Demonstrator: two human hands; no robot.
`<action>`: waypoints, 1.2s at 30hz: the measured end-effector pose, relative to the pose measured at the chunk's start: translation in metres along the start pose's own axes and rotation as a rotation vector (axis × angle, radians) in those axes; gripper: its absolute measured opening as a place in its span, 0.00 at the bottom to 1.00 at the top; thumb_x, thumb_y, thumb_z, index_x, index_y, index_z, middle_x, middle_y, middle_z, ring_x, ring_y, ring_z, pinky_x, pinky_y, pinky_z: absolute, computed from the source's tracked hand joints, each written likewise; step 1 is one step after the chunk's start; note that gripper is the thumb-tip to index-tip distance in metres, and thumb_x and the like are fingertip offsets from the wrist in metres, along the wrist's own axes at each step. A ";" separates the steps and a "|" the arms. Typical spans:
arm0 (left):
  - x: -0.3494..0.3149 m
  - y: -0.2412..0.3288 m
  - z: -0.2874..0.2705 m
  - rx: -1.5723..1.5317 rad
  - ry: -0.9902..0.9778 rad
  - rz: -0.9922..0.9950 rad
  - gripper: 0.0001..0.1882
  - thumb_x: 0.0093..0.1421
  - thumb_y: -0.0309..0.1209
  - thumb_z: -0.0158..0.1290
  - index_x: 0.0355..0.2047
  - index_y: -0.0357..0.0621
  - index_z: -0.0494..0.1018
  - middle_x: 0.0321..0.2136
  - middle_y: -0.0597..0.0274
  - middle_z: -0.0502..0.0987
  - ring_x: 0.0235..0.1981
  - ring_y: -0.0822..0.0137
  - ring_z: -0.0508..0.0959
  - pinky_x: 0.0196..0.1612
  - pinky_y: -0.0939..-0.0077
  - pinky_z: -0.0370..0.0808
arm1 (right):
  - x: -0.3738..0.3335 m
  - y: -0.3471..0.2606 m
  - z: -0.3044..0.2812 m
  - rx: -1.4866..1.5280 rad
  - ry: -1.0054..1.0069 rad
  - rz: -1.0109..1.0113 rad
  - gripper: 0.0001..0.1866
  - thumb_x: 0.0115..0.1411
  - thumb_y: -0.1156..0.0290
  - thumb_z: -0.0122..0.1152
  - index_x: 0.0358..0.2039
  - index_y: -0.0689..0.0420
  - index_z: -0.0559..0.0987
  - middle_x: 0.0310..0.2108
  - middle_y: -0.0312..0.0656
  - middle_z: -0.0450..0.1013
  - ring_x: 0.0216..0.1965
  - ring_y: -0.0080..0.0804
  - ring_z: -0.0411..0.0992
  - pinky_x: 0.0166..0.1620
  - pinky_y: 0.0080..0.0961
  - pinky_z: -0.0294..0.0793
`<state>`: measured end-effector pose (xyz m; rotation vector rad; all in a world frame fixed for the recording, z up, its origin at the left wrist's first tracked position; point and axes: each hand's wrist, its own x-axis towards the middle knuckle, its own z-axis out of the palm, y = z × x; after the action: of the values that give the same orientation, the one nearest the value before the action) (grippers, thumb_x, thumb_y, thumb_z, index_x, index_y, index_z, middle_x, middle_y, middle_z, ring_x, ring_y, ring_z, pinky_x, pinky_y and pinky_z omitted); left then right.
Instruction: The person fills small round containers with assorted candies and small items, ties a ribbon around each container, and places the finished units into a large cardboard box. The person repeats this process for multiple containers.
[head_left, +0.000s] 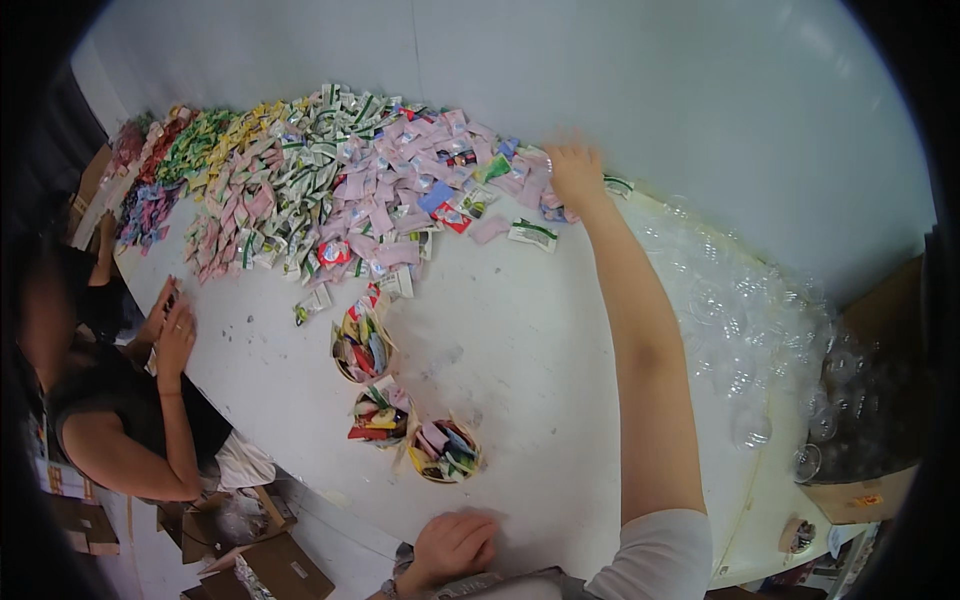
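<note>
My right arm stretches across the white table, and my right hand (577, 180) is at the far edge of a long pile of small wrapped packets (390, 190). Motion smears its fingers, so whether they hold anything does not show. Close to my body, my left hand (455, 545) rests curled at the near table edge, with no object showing in it. Beyond it stand three small round tubs filled with mixed packets: one tub (441, 478) nearest, another (378, 436) touching or almost touching it, and a third (341, 368) farther off.
Many clear plastic cups or domes (745, 320) lie heaped at the right, beside a cardboard box (860, 495). A co-worker (125, 430) at the left holds something small in both hands. Open cardboard boxes (270, 565) stand on the floor at lower left. A wall (640, 90) backs the table.
</note>
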<state>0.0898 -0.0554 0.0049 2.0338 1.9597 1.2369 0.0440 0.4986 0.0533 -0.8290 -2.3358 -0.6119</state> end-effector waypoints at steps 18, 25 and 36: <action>0.090 0.027 0.043 -0.278 -0.106 -0.178 0.50 0.46 0.30 0.68 0.65 0.41 0.50 0.64 0.44 0.53 0.56 0.49 0.69 0.50 0.66 0.76 | -0.260 -0.025 -0.216 1.087 -0.344 0.809 0.24 0.49 0.67 0.75 0.15 0.56 0.63 0.15 0.27 0.58 0.20 0.16 0.53 0.23 0.19 0.54; 0.158 0.026 0.084 -0.529 -0.345 -0.298 0.51 0.44 0.34 0.69 0.65 0.43 0.52 0.62 0.45 0.58 0.55 0.51 0.72 0.52 0.64 0.74 | -0.310 -0.018 -0.240 1.062 -0.100 0.863 0.13 0.52 0.71 0.68 0.18 0.60 0.73 0.16 0.33 0.64 0.21 0.23 0.60 0.26 0.22 0.61; 0.129 0.010 0.110 -0.362 -0.062 -0.196 0.50 0.43 0.41 0.69 0.63 0.42 0.55 0.57 0.49 0.66 0.52 0.53 0.74 0.50 0.65 0.74 | -0.313 -0.070 -0.264 1.415 -0.409 0.802 0.11 0.59 0.67 0.63 0.26 0.62 0.81 0.23 0.37 0.75 0.27 0.24 0.70 0.32 0.25 0.68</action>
<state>0.1440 0.1053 -0.0005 1.6459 1.7078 1.3478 0.2931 0.1673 0.0261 -0.9994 -1.7723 1.4662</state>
